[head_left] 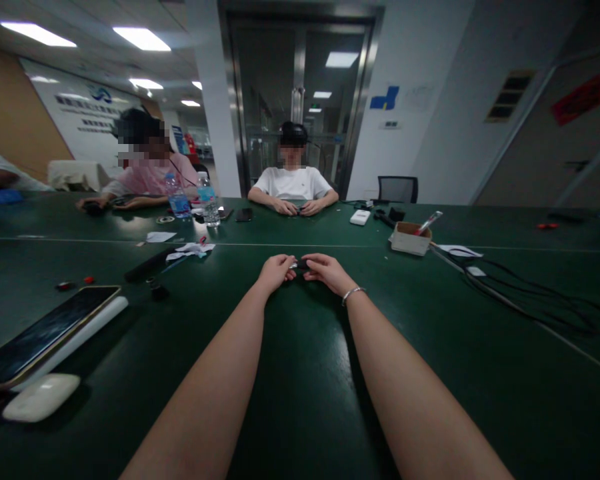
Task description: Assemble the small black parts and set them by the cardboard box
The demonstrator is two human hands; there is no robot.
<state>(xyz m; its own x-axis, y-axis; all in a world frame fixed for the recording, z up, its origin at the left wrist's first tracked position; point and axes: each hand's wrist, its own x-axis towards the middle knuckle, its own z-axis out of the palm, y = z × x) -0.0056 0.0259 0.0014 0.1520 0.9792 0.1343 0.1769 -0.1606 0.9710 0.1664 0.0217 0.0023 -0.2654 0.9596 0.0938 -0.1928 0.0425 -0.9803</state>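
So, closest up on the left there's a rounded white case, seemingly closed, next to a phone. Past that, the person's left hand and right hand pinch a small dark piece between them over the table; a silvery bit shows at the left fingertips, can't tell if it's one part or two. Farther off right sits an open box with a pen-like stick leaning out. Over left, two clear bottles wear blue labels, print unreadable. Way back, the wall sign has a blue logo, lettering too blurry.
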